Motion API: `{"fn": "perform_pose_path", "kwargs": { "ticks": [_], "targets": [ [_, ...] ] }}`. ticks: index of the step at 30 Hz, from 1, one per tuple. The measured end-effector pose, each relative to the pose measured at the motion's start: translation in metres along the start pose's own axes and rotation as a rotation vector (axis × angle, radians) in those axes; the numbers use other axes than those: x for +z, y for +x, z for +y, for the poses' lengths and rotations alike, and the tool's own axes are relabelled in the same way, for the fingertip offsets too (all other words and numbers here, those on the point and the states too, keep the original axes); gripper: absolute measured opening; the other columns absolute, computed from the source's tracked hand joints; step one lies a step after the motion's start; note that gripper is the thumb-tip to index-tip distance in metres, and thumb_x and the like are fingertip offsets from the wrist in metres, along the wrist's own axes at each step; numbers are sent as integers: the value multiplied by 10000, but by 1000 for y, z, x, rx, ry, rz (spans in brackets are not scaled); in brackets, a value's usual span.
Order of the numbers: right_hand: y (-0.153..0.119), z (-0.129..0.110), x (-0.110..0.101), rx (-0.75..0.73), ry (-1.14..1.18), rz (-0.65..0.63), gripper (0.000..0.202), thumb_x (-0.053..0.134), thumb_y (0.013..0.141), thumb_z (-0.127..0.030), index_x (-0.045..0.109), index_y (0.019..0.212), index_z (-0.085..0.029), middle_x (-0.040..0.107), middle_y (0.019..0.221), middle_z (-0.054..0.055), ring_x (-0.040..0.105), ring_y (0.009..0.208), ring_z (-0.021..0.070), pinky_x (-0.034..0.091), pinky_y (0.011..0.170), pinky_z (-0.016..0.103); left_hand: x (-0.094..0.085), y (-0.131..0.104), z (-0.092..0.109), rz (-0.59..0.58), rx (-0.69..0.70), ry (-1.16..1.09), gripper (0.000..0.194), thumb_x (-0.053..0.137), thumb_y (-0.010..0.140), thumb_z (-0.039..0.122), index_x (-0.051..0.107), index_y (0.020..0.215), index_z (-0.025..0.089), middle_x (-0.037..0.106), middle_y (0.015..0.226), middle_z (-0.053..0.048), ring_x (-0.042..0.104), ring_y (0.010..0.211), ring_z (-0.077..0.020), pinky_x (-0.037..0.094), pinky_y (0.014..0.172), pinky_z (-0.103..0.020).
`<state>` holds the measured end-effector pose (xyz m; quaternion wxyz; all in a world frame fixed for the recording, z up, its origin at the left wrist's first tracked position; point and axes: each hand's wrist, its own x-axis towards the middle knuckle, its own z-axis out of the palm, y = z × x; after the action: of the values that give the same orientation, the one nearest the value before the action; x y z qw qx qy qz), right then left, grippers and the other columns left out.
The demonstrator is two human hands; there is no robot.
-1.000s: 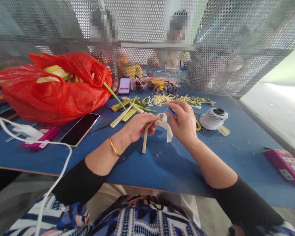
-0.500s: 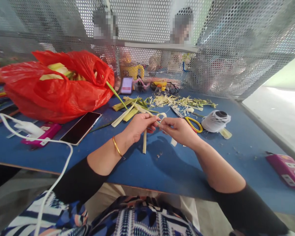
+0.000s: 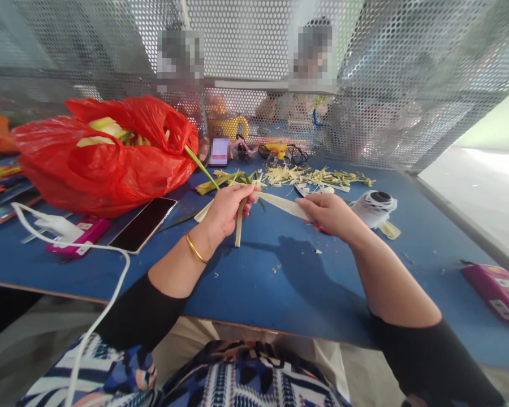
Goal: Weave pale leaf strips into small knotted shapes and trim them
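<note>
A pale leaf strip (image 3: 282,204) stretches between my two hands above the blue table (image 3: 254,288). My left hand (image 3: 231,209) pinches its left end, and a folded length of strip (image 3: 238,223) hangs down below those fingers. The strip's right end is gripped by my right hand (image 3: 328,212), thumb on top. Scissors (image 3: 301,191) lie partly hidden behind the right hand. Just right of that hand stands a spool of white thread (image 3: 374,208). Green leaf pieces (image 3: 220,180) and a heap of pale scraps (image 3: 318,175) lie beyond my hands.
A red plastic bag (image 3: 110,164) holding leaves stands at the left. Before it lie a phone (image 3: 144,225) and a purple power strip (image 3: 87,234) with a white cable (image 3: 110,308). Another purple power strip (image 3: 496,294) is far right. A perforated metal screen (image 3: 254,51) backs the table.
My hands have moved apart, the right hand going right and the left hand slightly left. The strip that was looped between them is now drawn out nearly straight.
</note>
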<state>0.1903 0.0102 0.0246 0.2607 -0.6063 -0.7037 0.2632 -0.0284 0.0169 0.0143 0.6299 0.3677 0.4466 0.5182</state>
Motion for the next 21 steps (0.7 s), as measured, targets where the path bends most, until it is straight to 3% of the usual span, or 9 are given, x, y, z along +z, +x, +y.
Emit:
{"fn": "perform_pose_path", "kwargs": {
  "ticks": [3,5,7,9,12,14,16,19,21],
  "targets": [
    [3,4,8,-150,-68,329,153,614,809,-343,691,824,-211,692,760,43,620,695,188,455,656,316,2,-5,1,-115,-37,114,168,649,856,208,699,718,126,547,532,36,426,400,-29,290,399,-168],
    [4,5,19,-294,48,345,241,643,778,-279,701,1004,-221,723,989,72,663,884,218,500,796,352,4,-10,0,-184,-40,192,167,677,830,239,703,707,129,544,525,34,405,395,-29,266,396,-174],
    [3,4,31,-354,180,239,402,660,759,-243,656,1160,-217,719,1094,82,667,1000,227,502,891,371,6,-14,-1,-227,-18,251,163,699,801,266,711,706,134,550,530,30,404,399,-32,257,396,-180],
    [2,3,38,-328,232,110,510,663,745,-206,605,1252,-203,730,1047,69,673,975,220,506,883,368,7,-17,-2,-260,4,285,159,708,779,281,718,713,138,560,540,24,418,408,-40,260,396,-185],
    [-1,-1,36,-254,201,-15,388,619,799,-216,636,1186,-185,695,775,9,644,726,172,496,721,321,7,-17,0,-277,34,301,151,696,771,275,721,716,137,565,545,22,420,409,-39,249,392,-182],
    [-3,-3,28,-207,214,-39,291,600,842,-284,660,1107,-180,610,628,-31,557,566,131,442,602,283,7,-14,3,-250,49,303,158,685,775,275,719,708,136,557,539,25,404,402,-32,230,389,-175],
    [-5,-2,17,-181,268,-44,333,633,832,-381,659,1092,-176,519,551,-66,460,487,104,365,521,258,9,-11,8,-224,53,310,189,682,784,296,717,692,135,542,526,29,390,398,-29,216,387,-171],
    [-7,4,0,-182,342,-61,428,660,791,-514,670,1056,-179,411,512,-91,349,465,86,263,479,246,16,-5,18,-213,66,347,210,700,776,304,710,650,136,527,500,29,371,389,-31,196,384,-172],
    [-4,10,-12,-177,340,-49,401,599,814,-569,686,882,-184,388,504,-79,315,465,86,242,483,254,23,-1,24,-211,69,384,199,702,776,268,708,627,136,537,489,20,362,382,-33,191,389,-177]
  ]
}}
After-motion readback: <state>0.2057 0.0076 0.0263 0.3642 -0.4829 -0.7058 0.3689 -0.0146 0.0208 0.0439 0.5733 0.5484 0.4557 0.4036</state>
